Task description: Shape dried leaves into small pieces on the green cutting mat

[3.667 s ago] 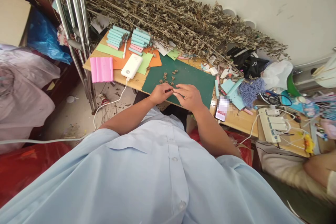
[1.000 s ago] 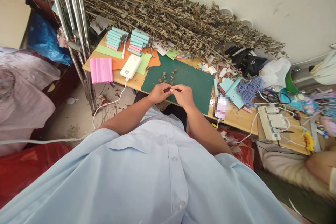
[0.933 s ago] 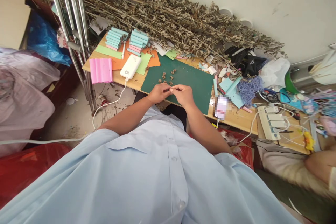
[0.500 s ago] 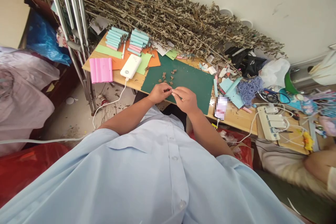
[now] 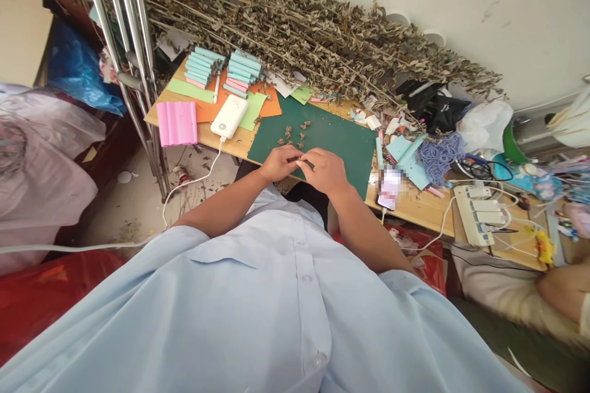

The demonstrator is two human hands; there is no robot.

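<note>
My left hand (image 5: 279, 164) and my right hand (image 5: 324, 170) meet at the fingertips over the near edge of a dark green mat (image 5: 342, 146). Both are closed in a pinch. Whatever lies between the fingers is too small and too covered to name. Just beyond the fingertips, several small dried brown plant bits (image 5: 288, 132) lie on the mat. A large heap of dried, leafy stalks (image 5: 295, 31) stretches along the back of the table.
Left of the mat are a white power bank (image 5: 229, 116) with a cable, pink paper (image 5: 177, 123) and blue paper rolls (image 5: 244, 66). To the right lie a phone (image 5: 389, 189), purple yarn (image 5: 441, 157) and a power strip (image 5: 474, 216). Metal crutches (image 5: 129, 49) stand at left.
My right hand has turned slightly, its fingers shifting a little to the left against my left fingertips. The plant bits on the mat have stayed in place.
</note>
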